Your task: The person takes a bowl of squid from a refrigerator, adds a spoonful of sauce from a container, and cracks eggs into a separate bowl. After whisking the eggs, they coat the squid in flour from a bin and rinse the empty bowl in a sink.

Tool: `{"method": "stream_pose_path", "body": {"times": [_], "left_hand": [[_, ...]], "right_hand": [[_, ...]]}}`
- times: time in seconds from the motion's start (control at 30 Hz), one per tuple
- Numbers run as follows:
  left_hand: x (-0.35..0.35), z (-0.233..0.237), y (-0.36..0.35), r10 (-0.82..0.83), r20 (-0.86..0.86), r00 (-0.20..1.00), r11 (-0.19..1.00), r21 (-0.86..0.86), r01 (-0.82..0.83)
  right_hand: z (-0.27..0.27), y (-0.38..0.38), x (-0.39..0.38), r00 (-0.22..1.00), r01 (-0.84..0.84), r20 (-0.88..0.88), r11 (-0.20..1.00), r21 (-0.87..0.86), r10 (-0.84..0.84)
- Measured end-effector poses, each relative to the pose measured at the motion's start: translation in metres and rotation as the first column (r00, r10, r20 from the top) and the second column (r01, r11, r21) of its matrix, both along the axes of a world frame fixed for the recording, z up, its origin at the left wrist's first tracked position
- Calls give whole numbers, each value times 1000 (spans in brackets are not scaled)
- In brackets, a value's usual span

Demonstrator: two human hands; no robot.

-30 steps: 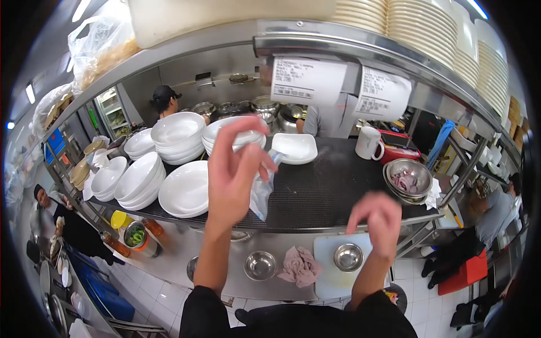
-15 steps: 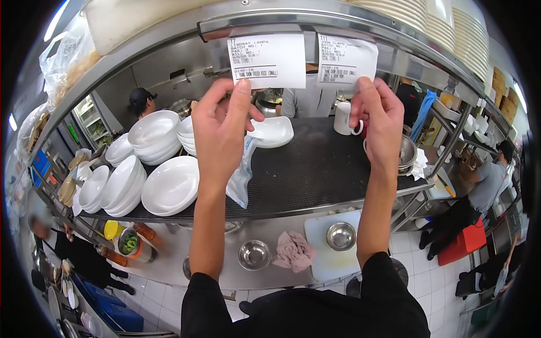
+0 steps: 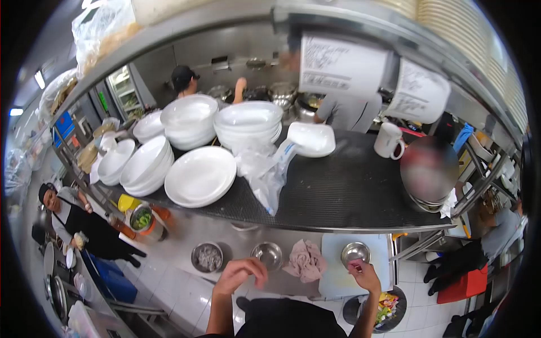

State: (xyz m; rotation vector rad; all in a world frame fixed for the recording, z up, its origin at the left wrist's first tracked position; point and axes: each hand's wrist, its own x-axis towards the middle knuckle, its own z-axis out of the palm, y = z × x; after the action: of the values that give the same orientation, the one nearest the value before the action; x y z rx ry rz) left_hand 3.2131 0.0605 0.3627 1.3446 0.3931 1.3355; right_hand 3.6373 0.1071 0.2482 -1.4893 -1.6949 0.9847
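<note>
My left hand (image 3: 242, 275) hovers over the front edge of the steel counter, fingers loosely bent and holding nothing, just below a small steel bowl (image 3: 266, 256). Over the white cutting board (image 3: 332, 284) is my right hand (image 3: 365, 276), its fingers curved with a gap between them. Its fingertips overlap the near rim of another steel bowl (image 3: 355, 251) on that board. A crumpled pink cloth (image 3: 305, 261) lies between the two hands. Two printed order slips, the left one (image 3: 341, 66) and the right one (image 3: 418, 92), hang from the overhead rail.
White dishes (image 3: 201, 177) and a plastic bag (image 3: 262, 174) occupy the black shelf (image 3: 338, 186), with a mug (image 3: 389, 141) to the right. A steel bowl of grey contents (image 3: 207, 257) stands at left. Below right is a bin (image 3: 389, 307). Co-workers stand left, right and behind the shelf.
Both my hands have left the order slips and come down to the counter. The slips stay hanging from the rail, and the view has shifted.
</note>
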Motion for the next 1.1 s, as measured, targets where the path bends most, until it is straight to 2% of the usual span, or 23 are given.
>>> {"method": "stream_pose_path", "body": {"times": [0.03,0.1,0.13,0.17,0.2,0.23,0.3,0.37,0.43,0.5,0.57,0.63,0.87,0.97,1.1], "left_hand": [[-6,-29,-5,18,51,999,988,-156,-10],[-19,-79,-10,173,-23,985,941,-290,-172],[-22,-88,-12,217,-83,973,876,-424,-231],[-22,-96,-13,265,-103,959,838,-467,-282],[-19,-98,-14,336,-183,924,767,-517,-381],[-18,-102,-13,391,-268,881,702,-532,-474],[-18,-113,-14,424,-257,869,646,-587,-489],[-14,-121,-31,440,-247,863,603,-631,-488],[-13,-121,-44,447,-236,863,593,-644,-483],[-12,-131,-62,473,-235,849,554,-670,-494],[-11,-138,-80,517,-255,817,504,-680,-531],[-11,-134,-100,579,-291,762,426,-688,-587],[-21,-147,-165,782,-337,525,121,-744,-658],[-37,-162,-169,777,-334,533,104,-767,-633],[-85,-215,-142,693,-400,600,109,-764,-636]], "right_hand": [[-44,3,16,964,52,258,997,57,-65],[-148,12,59,925,57,374,997,56,-74],[-161,13,59,917,107,384,994,28,-110],[-167,21,59,952,26,307,998,-57,-7],[-167,30,48,997,-33,70,991,-130,43],[-131,37,13,997,-7,-76,941,-337,-20],[-130,62,-27,979,-90,-204,921,-379,12],[-135,93,-73,873,-146,-480,893,-426,-86],[-153,136,-117,711,-288,-686,826,-484,-155],[-197,190,-158,586,-317,-772,807,-498,-246],[-223,244,-200,447,-390,-790,704,-594,-419],[-239,280,-236,373,-389,-776,673,-629,-509],[-286,345,-302,402,-316,-724,657,-684,-560],[-293,345,-295,403,-257,-719,684,-682,-566],[-296,344,-267,438,-203,-721,722,-662,-537]]}}
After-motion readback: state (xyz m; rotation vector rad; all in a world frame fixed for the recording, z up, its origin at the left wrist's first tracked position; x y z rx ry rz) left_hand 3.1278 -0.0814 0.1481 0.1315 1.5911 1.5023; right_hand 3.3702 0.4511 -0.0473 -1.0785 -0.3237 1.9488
